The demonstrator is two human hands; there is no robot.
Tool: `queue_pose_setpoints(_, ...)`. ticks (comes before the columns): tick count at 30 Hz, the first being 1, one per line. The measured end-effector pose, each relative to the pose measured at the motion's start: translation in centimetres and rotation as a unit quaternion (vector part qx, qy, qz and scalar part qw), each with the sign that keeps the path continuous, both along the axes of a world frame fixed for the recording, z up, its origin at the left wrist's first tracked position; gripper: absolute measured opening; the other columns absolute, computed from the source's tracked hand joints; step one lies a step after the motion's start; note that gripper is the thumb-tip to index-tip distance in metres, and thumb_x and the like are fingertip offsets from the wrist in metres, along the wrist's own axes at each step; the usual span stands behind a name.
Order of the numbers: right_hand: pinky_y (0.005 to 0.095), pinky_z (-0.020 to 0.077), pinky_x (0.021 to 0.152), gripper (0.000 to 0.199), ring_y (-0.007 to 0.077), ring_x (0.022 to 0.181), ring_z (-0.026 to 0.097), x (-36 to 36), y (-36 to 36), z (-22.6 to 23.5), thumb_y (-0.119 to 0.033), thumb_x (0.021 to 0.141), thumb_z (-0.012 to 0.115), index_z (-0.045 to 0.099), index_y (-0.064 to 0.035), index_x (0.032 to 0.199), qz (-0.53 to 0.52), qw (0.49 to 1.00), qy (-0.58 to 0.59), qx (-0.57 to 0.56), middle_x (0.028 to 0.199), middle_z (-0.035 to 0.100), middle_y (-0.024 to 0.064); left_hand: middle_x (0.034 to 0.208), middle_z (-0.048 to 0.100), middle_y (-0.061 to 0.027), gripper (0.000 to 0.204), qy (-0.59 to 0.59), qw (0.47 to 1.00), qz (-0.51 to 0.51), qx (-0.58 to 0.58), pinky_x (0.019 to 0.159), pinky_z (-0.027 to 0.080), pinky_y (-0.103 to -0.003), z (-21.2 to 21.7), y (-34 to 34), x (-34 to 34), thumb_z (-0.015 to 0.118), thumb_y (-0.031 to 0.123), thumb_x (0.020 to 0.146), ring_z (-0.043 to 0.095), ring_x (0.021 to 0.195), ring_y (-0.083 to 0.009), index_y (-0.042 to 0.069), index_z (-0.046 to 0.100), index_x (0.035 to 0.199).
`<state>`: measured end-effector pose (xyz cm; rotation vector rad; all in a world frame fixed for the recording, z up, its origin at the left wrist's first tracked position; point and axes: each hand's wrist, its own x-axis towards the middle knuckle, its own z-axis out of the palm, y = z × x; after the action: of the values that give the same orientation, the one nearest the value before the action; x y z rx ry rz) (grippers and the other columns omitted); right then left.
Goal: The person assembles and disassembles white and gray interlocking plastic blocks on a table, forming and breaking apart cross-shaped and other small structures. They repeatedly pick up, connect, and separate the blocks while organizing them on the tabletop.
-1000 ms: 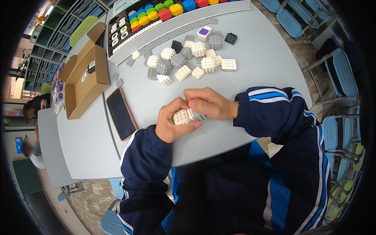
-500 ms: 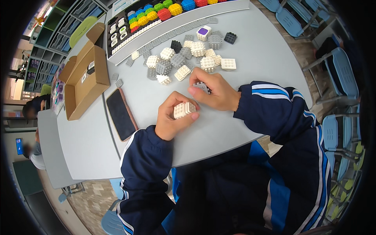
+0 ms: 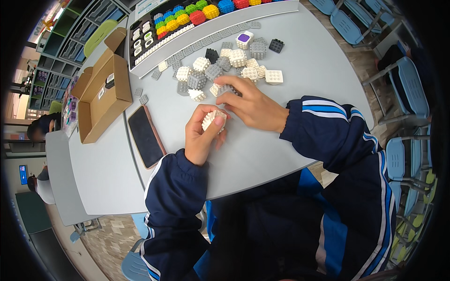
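My left hand (image 3: 199, 136) is closed around a white studded block (image 3: 213, 120), with the thumb pressed on its face. Above and to the right, my right hand (image 3: 253, 104) reaches to the near edge of a loose block pile. Its thumb and forefinger curl round a grey studded block (image 3: 228, 89), partly hidden by the fingers. A white block (image 3: 215, 90) lies right at those fingertips. Just left of it are a white toothed piece (image 3: 197, 95) and a grey cube (image 3: 196, 82). A white block with a purple face (image 3: 244, 40) sits at the pile's far side.
A white tray (image 3: 215, 29) of coloured studded blocks stands at the back, with flat grey plates (image 3: 197, 46) lined along it. A phone (image 3: 146, 136) lies left of my left hand, beside an open cardboard box (image 3: 105, 105). Blue chairs (image 3: 408, 89) stand at right.
My right hand has moved left and away from me, with the grey block, to the pile's edge. My left hand has turned the white block and shifted slightly away from me.
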<state>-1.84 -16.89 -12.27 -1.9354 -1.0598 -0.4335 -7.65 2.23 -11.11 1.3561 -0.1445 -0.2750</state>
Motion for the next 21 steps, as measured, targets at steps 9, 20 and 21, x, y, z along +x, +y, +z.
queue_pose_setpoints(9, 0.0418, 0.043, 0.096, 0.026, 0.0341, 0.117, 0.052, 0.2, 0.0, -0.1, 0.003, 0.078, 0.068, 0.065, -0.0033, 0.103, 0.007, 0.999, -0.042, -0.002, 0.134, 0.05, 0.015, 0.104, 0.062, -0.0105, 0.031, -0.015, 1.0, 0.013, 0.022, 0.044, 0.038, -0.019, -0.2, -0.2, 0.0, 0.056, 0.031, 0.101, 0.052, 0.061, -0.0081, 0.005, 0.05, 0.116)
queue_pose_setpoints(20, 0.0378, 0.0394, 0.08, 0.045, 0.0265, 0.099, 0.054, -0.9, -0.5, 1.5, -0.013, 0.072, 0.079, 0.061, -0.0066, 0.113, 0.103, 0.991, -0.081, -0.014, 0.114, 0.057, 0.01, 0.09, 0.061, -0.0029, 0.038, 0.012, 1.0, 0.022, 0.019, 0.047, 0.033, -0.018, 0.3, -0.3, -0.7, 0.043, 0.041, 0.105, 0.046, 0.06, -0.0027, 0.007, 0.05, 0.118)
queue_pose_setpoints(21, 0.0374, 0.0394, 0.077, 0.045, 0.026, 0.095, 0.054, -0.9, -0.5, 1.6, -0.016, 0.073, 0.08, 0.061, -0.0058, 0.112, 0.109, 0.99, -0.084, -0.008, 0.11, 0.058, 0.0098, 0.091, 0.061, -0.0031, 0.039, 0.009, 0.999, 0.029, 0.041, 0.05, 0.036, -0.018, 0.4, -0.4, -0.8, 0.042, 0.041, 0.105, 0.048, 0.064, -0.0035, 0.006, 0.05, 0.118)
